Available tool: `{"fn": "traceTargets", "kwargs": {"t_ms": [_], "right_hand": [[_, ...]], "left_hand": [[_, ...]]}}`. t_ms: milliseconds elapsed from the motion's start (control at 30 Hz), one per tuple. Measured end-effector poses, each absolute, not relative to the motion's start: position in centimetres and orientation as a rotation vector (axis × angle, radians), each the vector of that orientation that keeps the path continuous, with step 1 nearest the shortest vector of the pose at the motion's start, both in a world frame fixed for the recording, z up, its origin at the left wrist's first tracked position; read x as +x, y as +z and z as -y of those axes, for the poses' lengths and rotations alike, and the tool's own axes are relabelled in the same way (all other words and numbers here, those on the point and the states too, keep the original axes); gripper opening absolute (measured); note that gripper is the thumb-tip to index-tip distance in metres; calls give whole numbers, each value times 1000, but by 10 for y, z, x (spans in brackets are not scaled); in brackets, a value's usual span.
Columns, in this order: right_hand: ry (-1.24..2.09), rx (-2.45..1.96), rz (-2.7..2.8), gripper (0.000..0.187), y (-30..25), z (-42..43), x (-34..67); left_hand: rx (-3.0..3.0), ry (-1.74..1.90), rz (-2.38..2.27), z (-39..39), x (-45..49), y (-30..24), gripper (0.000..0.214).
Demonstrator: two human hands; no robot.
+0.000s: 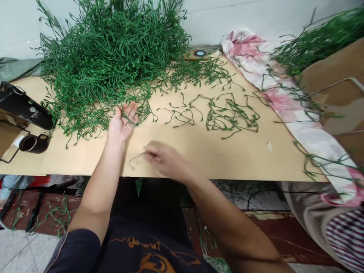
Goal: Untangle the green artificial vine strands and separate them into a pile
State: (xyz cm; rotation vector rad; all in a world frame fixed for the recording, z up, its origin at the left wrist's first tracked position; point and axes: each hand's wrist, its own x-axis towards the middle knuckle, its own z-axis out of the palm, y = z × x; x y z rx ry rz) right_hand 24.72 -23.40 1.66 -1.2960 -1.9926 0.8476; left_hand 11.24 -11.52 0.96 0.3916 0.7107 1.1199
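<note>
My left hand [123, 123] is palm up at the front edge of the big green pile, with its fingers apart and loosely bent. Thin green strands cross its palm and fingers. Nearer to me, my right hand [163, 159] is blurred by motion, its fingers pinched on a thin green stem [137, 156] that sticks out to the left. The pile of green artificial stems [113, 49], with small forked tips, rises against the wall. Several bent stems lie loose to the right, among them a looser cluster [233, 115].
A black bottle [27, 106] and a dark mug [34, 144] stand at the left. Along the table's right side runs a floral cloth [280, 102], with a cardboard box [335, 83] and more green stems beyond. Someone's striped clothing [347, 231] shows at lower right.
</note>
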Motion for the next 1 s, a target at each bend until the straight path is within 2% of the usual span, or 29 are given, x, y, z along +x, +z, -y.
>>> {"fn": "traceTargets", "kwargs": {"t_ms": [100,200,267,500,767,900,1000], "right_hand": [[445,-1777,1528,13,29,223,292],[158,-1992,1371,45,38,212,313],[190,-1930,1481,46,35,210,302],[579,-1510,1738,10,1,199,231],[757,-1378,1611,14,-1,216,230],[795,-1253,1831,18,15,246,225],[681,-1184,1861,19,23,255,242]], "left_hand": [[435,1002,-647,122,111,18,44],[426,901,-591,132,118,24,46],[402,859,-576,136,124,26,47],[402,829,-574,139,131,20,43],[400,899,-755,141,139,10,31],[327,1053,-804,129,131,7,35],[355,1138,-781,123,119,10,36]]}}
